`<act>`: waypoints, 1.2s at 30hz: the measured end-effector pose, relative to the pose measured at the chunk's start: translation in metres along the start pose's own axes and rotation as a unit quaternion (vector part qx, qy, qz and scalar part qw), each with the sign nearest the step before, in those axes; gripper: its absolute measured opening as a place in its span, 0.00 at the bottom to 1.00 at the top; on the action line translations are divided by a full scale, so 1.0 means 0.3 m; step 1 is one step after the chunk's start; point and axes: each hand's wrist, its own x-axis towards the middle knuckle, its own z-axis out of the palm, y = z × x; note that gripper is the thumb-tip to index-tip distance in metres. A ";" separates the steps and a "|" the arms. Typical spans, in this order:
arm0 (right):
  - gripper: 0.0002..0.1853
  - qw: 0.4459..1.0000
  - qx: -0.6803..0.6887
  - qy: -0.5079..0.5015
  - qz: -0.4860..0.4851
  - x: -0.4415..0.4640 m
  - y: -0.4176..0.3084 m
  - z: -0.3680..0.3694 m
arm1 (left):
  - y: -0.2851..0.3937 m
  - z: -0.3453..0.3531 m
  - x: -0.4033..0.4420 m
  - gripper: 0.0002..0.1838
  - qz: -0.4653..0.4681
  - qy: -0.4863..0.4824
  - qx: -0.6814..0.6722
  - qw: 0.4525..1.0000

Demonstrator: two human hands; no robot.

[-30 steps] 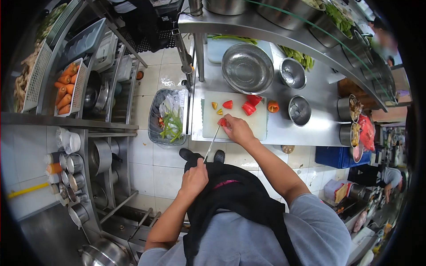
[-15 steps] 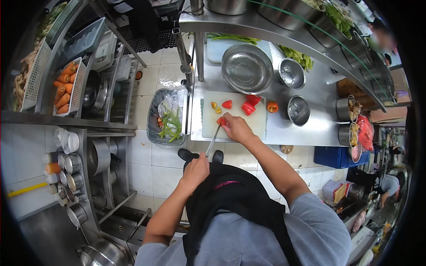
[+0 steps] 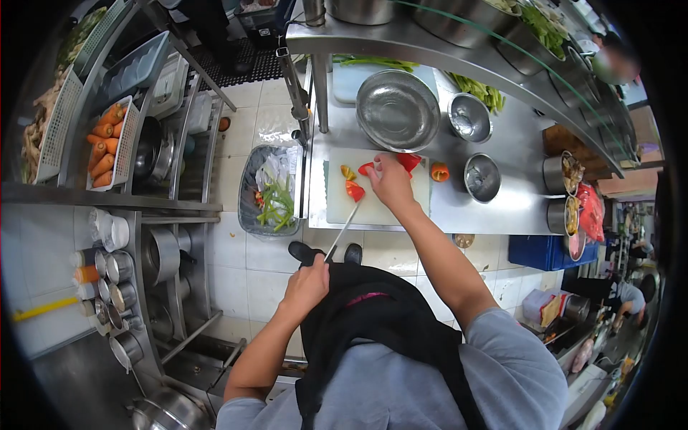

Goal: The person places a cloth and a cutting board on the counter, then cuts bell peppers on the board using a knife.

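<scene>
My left hand (image 3: pixel 307 285) is closed round the handle of a knife (image 3: pixel 344 228). The blade points up toward the cutting board (image 3: pixel 344 213), its tip beside a cut red-orange bell pepper piece (image 3: pixel 355 190). Over the board, my right hand (image 3: pixel 391 183) has its fingers bent together at a red bell pepper piece (image 3: pixel 364 169), partly covering it. Another red pepper chunk (image 3: pixel 409 162) shows behind this hand. Small yellow-orange pepper pieces (image 3: pixel 347 172) lie at the board's left. A hollow orange-red pepper end (image 3: pixel 439 171) rests just right of the board.
A large metal bowl (image 3: pixel 398 111) and two smaller bowls (image 3: pixel 470 118) stand behind and right of the board. Left of the table is a lined bin (image 3: pixel 269 190) with green scraps. A steel shelf (image 3: pixel 444 54) overhangs the back. Carrots (image 3: pixel 106 147) sit in a rack basket.
My right hand has moved up and right from the piece by the knife to the red pepper pieces farther back. My left hand and the knife have drawn slightly down and left.
</scene>
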 end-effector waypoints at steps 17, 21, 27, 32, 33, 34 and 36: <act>0.13 0.984 0.033 -0.170 0.038 -0.196 0.063 -0.069 | 0.053 0.039 0.054 0.13 0.006 0.018 -0.015 1.000; 0.12 0.985 0.028 -0.169 0.018 -0.174 0.046 -0.081 | 0.093 -0.005 0.041 0.13 0.004 0.002 0.015 1.000; 0.12 0.980 0.000 -0.201 0.005 -0.145 0.061 -0.073 | 0.084 -0.027 0.055 0.13 0.005 -0.034 0.004 0.999; 0.12 0.979 0.015 -0.201 0.040 -0.144 0.075 -0.073 | 0.058 0.035 0.092 0.14 0.021 -0.019 -0.006 1.000; 0.12 0.979 0.017 -0.200 0.034 -0.143 0.083 -0.071 | 0.054 0.056 0.101 0.14 0.023 -0.016 -0.006 1.000; 0.12 0.977 0.021 -0.206 0.047 -0.142 0.091 -0.071 | 0.053 0.071 0.108 0.14 0.027 -0.014 -0.007 1.000; 0.13 0.975 0.023 -0.211 0.060 -0.141 0.108 -0.066 | 0.050 0.102 0.121 0.14 0.025 -0.008 -0.009 1.000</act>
